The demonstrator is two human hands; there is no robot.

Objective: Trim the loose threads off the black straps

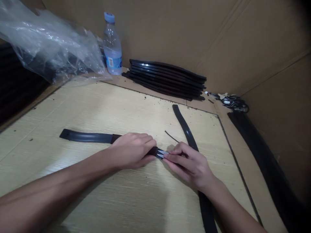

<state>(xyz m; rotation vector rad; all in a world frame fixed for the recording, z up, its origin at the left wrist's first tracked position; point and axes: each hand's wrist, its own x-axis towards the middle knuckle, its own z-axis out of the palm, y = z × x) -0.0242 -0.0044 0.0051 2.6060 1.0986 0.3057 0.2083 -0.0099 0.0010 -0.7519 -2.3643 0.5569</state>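
at centre frame, the left hand (133,147) clamps a black strap (87,137); the right hand (189,163) pinches a silver tip (160,153). strap seems light, bendy, slick: grip its flat faces.

Bench (136,200) open between the strap (87,137) and the stack of strips (167,79), plus low centre between both forearms (73,181). Left hand (133,149) blocks mid-bench. Long strip (189,131) runs beneath right hand (191,165), crossing right side. Plastic bag (60,45), bottle (113,48) block back left; cardboard wall (170,32) behind.
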